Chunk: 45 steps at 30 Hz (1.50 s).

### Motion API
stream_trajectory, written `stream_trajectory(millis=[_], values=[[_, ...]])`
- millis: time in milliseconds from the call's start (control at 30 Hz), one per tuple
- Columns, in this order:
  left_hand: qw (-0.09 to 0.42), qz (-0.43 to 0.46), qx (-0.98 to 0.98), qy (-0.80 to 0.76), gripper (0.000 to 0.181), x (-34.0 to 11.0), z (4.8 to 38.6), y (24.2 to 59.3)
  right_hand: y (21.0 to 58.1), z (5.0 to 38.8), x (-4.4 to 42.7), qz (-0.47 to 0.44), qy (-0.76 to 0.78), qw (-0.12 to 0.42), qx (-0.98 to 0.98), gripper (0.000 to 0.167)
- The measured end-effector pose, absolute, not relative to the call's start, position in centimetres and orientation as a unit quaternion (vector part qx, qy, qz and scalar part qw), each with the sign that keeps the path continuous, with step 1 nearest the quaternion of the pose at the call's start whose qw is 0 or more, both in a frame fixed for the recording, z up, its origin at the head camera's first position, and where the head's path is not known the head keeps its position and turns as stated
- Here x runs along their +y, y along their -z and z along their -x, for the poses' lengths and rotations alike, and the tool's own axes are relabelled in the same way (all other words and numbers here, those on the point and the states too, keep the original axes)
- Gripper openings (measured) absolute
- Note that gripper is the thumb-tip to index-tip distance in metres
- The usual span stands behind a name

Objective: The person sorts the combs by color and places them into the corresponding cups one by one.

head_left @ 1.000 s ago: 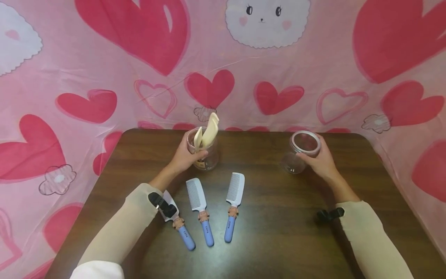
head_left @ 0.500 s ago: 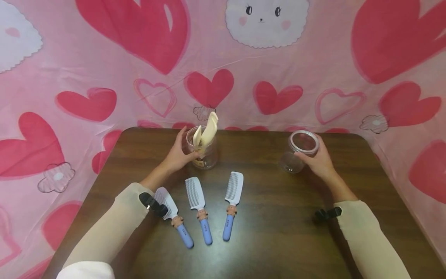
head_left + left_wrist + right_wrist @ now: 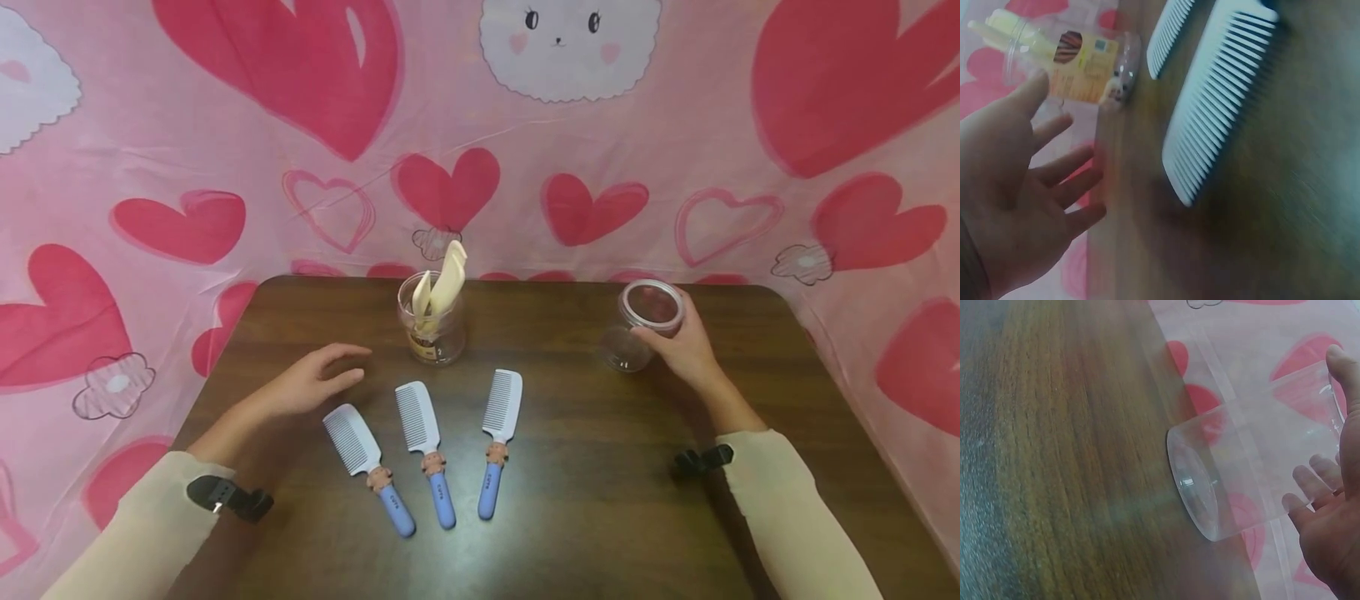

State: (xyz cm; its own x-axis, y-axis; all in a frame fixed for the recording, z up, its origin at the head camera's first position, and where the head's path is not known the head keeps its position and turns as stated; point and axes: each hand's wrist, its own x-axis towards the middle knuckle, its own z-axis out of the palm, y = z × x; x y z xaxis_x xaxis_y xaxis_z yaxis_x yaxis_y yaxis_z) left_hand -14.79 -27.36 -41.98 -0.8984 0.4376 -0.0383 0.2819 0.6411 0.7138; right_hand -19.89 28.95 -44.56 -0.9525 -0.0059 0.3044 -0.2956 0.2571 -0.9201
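My left hand [image 3: 303, 385] is held above the table at the left with its fingers loosely spread and nothing in them. To its right stands a clear jar [image 3: 450, 343] with a printed label, holding cream-coloured pieces [image 3: 448, 287] with broad curved ends. At the right, my right hand [image 3: 692, 348] grips a second clear jar [image 3: 624, 340] near its rim, fingers behind and thumb in front. That jar is see-through, and nothing shows inside it in the right wrist view. Nearest the left hand lies a comb [image 3: 351, 437] with a blue handle.
Two more such combs, a middle one [image 3: 418, 417] and a right one [image 3: 503, 406], lie on the brown wooden table [image 3: 585, 483]. Behind the table's far edge hangs a pink cloth [image 3: 517, 142] printed with hearts.
My left hand has let go of the labelled jar and drawn back to the left and toward me, uncovering the left comb. My right hand stays on its jar.
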Motion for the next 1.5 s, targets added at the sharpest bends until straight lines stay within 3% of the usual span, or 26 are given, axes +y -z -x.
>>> stream_trajectory(millis=[167, 367, 533, 1033, 1500], values=[[0.119, -0.248, 0.895, -0.352, 0.052, -29.2, 13.0, 42.9, 44.6, 19.8, 29.0, -0.098, -0.61, 0.12, -0.777, 0.074], [0.149, -0.25, 0.906, -0.308, 0.068, -30.2, 11.6, 44.1, 44.6, 19.9, 28.8, -0.122, -0.636, 0.125, -0.751, 0.071], [0.149, -0.245, 0.909, -0.302, 0.068, -30.4, 11.1, 44.8, 44.7, 20.1, 28.8, -0.122, -0.631, 0.128, -0.755, 0.071], [0.082, -0.242, 0.925, -0.283, 0.054, -30.1, 10.7, 45.7, 44.8, 19.8, 29.1, -0.124, -0.644, 0.126, -0.744, 0.069], [0.122, -0.233, 0.902, -0.342, 0.018, -31.2, 11.7, 44.3, 45.1, 19.9, 28.9, -0.14, -0.664, 0.123, -0.725, 0.068]])
